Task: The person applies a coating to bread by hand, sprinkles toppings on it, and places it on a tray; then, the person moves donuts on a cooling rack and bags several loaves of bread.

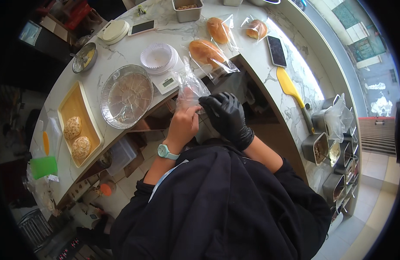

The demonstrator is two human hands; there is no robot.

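My left hand (pixel 184 122), bare with a pale green watch (pixel 167 151) at the wrist, points away from me. Its fingers are stretched out and show blurrily through a thin clear plastic glove (pixel 192 89), whose loose tips stand up crumpled above them. On the right, my right hand (pixel 226 113) wears a black glove and pinches the plastic's edge by my left thumb. Just beyond the plastic is a white scale (pixel 167 84), which carries a stack of white fluted paper cups (pixel 156 56). Nearby on the counter lie golden bread rolls (pixel 206 53) in clear bags.
A round foil pan (pixel 127 97) stands left of my hands, beside a tray (pixel 66 102) with two flake-topped buns (pixel 81 147). A metal bowl (pixel 84 58) sits behind. At right are a phone (pixel 276 51), a yellow spatula (pixel 288 84) and several metal containers (pixel 315 148).
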